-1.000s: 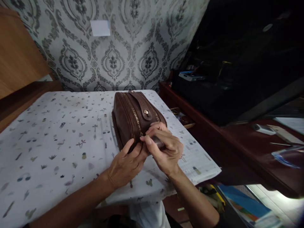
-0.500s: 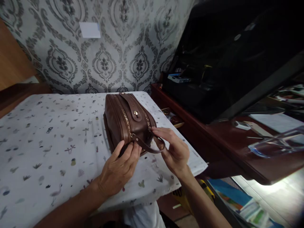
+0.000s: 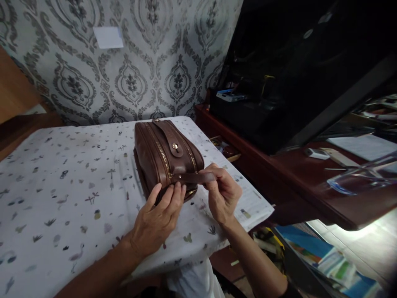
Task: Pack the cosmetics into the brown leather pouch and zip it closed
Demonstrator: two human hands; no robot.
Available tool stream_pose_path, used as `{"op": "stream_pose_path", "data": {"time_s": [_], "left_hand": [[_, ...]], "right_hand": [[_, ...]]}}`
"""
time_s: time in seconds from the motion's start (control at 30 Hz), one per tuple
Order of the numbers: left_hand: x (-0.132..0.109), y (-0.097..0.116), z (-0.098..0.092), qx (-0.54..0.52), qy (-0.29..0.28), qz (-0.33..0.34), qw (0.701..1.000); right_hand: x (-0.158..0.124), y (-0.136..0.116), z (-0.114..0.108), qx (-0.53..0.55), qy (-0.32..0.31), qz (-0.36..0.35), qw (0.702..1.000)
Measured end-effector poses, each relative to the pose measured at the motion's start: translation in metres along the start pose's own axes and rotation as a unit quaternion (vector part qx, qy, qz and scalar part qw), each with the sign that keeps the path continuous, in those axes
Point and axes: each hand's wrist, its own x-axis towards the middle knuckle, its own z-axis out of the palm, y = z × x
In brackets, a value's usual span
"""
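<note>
A brown leather toiletry bag (image 3: 182, 165) stands on the patterned tablecloth, its two gold zippers running lengthwise along the top. Between the zippers lies a leather strap (image 3: 168, 134) fastened with a gold stud. My left hand (image 3: 156, 221) grips the lower near end of the bag, thumb at the left corner and fingers pressed on the front. With thumb and curled fingers, my right hand (image 3: 226, 193) pinches the end of the short leather side loop (image 3: 192, 178), drawn out to the right across the near end. Part of a third zipper shows below the loop.
The white tablecloth (image 3: 77, 182) covers the table up to the patterned wall. To the right stands a dark red desk (image 3: 297, 190) carrying a large black screen (image 3: 279, 82), a small white box (image 3: 316, 153) and a clear plastic item (image 3: 362, 178). An open drawer (image 3: 231, 155) holds small objects.
The side loop, sagging in a curve before, is now pulled flat and straight towards the right. My right fingers have closed on its end. My left hand stays on the bag.
</note>
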Motion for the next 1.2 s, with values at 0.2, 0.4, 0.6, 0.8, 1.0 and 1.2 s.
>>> {"op": "stream_pose_path", "data": {"time_s": [0.2, 0.4, 0.6, 0.8, 1.0, 1.2], "left_hand": [[-0.001, 0.0, 0.0, -0.029, 0.011, -0.003, 1.0], [-0.002, 0.0, -0.002, -0.043, 0.013, 0.001, 0.999], [-0.004, 0.003, -0.001, -0.049, 0.007, -0.004, 0.999], [-0.009, 0.005, -0.006, -0.048, -0.024, 0.007, 0.999], [-0.016, 0.009, -0.009, -0.046, -0.058, -0.003, 0.997], [-0.013, 0.008, -0.014, -0.13, 0.046, -0.013, 0.99]], "right_hand": [[-0.017, 0.004, -0.002, -0.035, -0.001, -0.042, 0.998], [-0.018, 0.003, -0.004, -0.09, -0.037, -0.119, 0.988], [-0.017, -0.002, -0.01, -0.152, -0.119, -0.15, 0.97], [-0.009, -0.018, -0.008, -0.193, -0.19, -0.179, 0.946], [0.013, -0.035, 0.006, -0.101, -0.249, -0.207, 0.941], [-0.003, -0.031, 0.016, -0.053, -0.176, -0.099, 0.978]]}}
